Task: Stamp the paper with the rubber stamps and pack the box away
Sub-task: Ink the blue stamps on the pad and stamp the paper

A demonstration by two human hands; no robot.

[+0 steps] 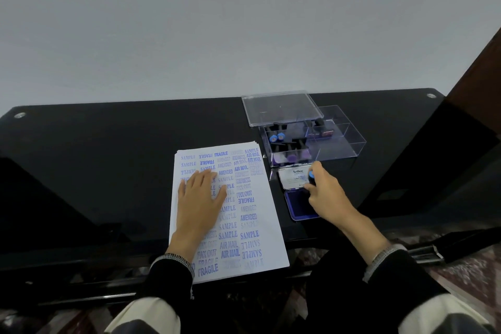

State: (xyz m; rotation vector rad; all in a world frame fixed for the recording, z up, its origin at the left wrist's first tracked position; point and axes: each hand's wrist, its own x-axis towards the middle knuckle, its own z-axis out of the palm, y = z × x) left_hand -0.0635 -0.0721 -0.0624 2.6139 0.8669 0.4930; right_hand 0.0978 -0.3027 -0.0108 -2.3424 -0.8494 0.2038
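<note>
Two hands | left hand (199, 199) fingers flat on paper (260, 228) | right hand (326, 192) fingers pinch stamp (311, 175) — over ink pad (296, 205)

black table (108, 160) | paper stack (260, 230) | ink pad (296, 202) open | clear box (336, 144) | lid (279, 107) leaning on box

We press our left hand (200, 198) flat on the stamped paper (244, 225) while our right hand (324, 192) grips a blue-topped rubber stamp (311, 175) over the open ink pad (298, 202).
</note>
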